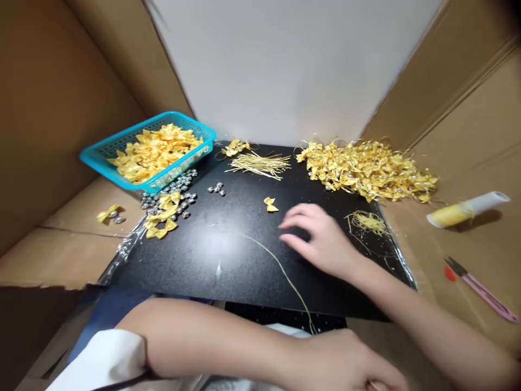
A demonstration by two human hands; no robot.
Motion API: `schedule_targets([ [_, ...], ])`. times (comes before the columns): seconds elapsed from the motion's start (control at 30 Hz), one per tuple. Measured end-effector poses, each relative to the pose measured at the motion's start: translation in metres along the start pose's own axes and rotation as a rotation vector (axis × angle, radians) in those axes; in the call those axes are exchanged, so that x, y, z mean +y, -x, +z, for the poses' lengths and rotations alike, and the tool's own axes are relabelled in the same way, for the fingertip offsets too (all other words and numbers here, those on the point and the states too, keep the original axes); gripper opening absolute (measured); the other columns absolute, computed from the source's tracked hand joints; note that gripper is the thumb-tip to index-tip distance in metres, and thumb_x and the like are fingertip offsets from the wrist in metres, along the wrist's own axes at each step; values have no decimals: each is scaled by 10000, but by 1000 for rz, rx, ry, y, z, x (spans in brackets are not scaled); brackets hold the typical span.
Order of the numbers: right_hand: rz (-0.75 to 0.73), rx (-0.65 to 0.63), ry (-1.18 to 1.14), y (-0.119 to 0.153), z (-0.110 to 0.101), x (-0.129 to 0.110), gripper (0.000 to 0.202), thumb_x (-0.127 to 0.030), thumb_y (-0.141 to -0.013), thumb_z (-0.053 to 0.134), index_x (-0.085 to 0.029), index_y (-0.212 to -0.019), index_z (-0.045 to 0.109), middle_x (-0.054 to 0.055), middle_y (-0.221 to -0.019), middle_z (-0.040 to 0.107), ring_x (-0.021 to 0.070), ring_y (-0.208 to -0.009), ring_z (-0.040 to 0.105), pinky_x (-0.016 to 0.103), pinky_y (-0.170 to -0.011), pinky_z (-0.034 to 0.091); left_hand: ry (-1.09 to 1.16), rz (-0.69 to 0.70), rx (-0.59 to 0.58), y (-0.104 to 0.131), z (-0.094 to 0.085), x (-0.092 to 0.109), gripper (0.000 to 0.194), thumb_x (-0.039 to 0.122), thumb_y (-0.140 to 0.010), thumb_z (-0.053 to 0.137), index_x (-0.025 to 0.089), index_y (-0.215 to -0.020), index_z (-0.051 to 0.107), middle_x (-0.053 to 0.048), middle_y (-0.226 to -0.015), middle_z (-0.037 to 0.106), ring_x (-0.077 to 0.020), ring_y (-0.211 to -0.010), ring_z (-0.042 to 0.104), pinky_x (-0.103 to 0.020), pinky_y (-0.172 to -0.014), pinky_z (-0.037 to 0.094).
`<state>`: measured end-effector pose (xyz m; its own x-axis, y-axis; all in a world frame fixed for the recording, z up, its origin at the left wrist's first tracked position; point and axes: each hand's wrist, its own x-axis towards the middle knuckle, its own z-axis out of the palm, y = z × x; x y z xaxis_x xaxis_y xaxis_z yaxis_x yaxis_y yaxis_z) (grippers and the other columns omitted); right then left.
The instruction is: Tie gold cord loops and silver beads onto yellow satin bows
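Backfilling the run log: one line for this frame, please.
right hand: open, beside yellow bow | left hand: bottom edge, grip unclear | thread: across black tabletop, over near edge

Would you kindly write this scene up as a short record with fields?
Right hand: thumb and fingers apart, near a lone yellow bow
Left hand: at the bottom edge, grip unclear
Thread: runs down toward the left hand
Basket: turquoise, holds yellow bows
Beside basket: silver beads
Back centre: golden ties
Far right: pink-handled cutters, below a roll
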<state>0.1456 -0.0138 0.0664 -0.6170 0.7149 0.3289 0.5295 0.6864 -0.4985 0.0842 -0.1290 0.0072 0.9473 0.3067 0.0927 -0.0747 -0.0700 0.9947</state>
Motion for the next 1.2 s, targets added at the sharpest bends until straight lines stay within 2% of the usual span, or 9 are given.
schedule_targets([
  [0.13, -79, -356, 129, -85, 77, -35, 202, -363, -856, 680, -197, -969, 701, 60, -1094, 662, 232, -1059, 538, 387, -870, 409, -205, -143, 53, 30, 3, -18, 171, 226, -882, 497, 138, -887, 644, -15, -777, 653, -119, -717, 619, -200, -732, 492],
  [0.27, -136, -383, 184, -121, 120, -49, 101, -263, -855, 683, -166, -867, 709, 80, -1082, 664, 270, -1092, 503, 412, -850, 378, -406, -191, 80, 68, -9, -8, 466, 380, -865, 546, 119, -1249, 588, -167, -1196, 650, -321, -1170, 589, -458, -1066, 434],
  [0.33, -156, -376, 206, -123, 129, -51, 92, -202, -874, 643, -140, -847, 706, 103, -1058, 665, 285, -1090, 494, 432, -854, 366, -377, -133, 57, 84, -18, 1, 565, 381, -861, 533, 66, -1329, 527, -215, -1267, 606, -336, -1210, 568, -445, -1082, 432],
  [0.47, -186, -341, 233, -112, 137, -51, 220, -96, -942, 472, -98, -951, 691, 144, -1087, 641, 270, -1094, 471, 448, -901, 332, -233, 16, 64, 108, -40, 26, 382, 288, -872, 522, 19, -1097, 673, -186, -957, 719, -222, -878, 683, -265, -863, 545],
  [0.57, -149, -311, 230, -103, 135, -45, 238, -125, -969, 438, -102, -984, 674, 139, -1120, 623, 256, -1100, 456, 425, -903, 327, -176, 2, 238, 124, -57, 46, 210, 244, -841, 607, 94, -932, 720, -116, -777, 715, -156, -733, 655, -222, -775, 526],
  [0.73, 26, -245, 193, -95, 112, -23, 219, -273, -989, 459, -163, -989, 649, 94, -1118, 614, 245, -1053, 470, 381, -830, 347, -366, -264, 1113, 157, -92, 47, 220, 315, -842, 586, 159, -699, 643, -23, -653, 641, -118, -615, 572, -223, -623, 453],
  [0.8, 63, -226, 176, -93, 103, -18, 201, -283, -984, 475, -174, -978, 644, 83, -1117, 611, 239, -1058, 470, 371, -832, 345, -597, -369, 1331, 174, -109, 40, 216, 351, -820, 598, 166, -719, 642, -12, -667, 627, -127, -633, 553, -243, -643, 435],
  [0.97, -31, -281, 133, -98, 107, -22, 266, -387, -891, 634, -174, -1049, 646, 88, -1161, 594, 251, -1094, 455, 382, -866, 339, -968, -583, 1382, 212, -138, 35, 221, 392, -759, 626, 183, -824, 653, -13, -764, 597, -159, -724, 533, -279, -700, 413],
  [1.2, -175, -362, 95, -116, 124, -28, 108, -229, -877, 659, -129, -844, 682, 111, -1100, 611, 264, -1132, 430, 426, -921, 297, -1026, -653, 1287, 225, -137, 36, 240, 412, -807, 574, 184, -858, 625, -45, -884, 623, -191, -848, 552, -325, -795, 434],
])
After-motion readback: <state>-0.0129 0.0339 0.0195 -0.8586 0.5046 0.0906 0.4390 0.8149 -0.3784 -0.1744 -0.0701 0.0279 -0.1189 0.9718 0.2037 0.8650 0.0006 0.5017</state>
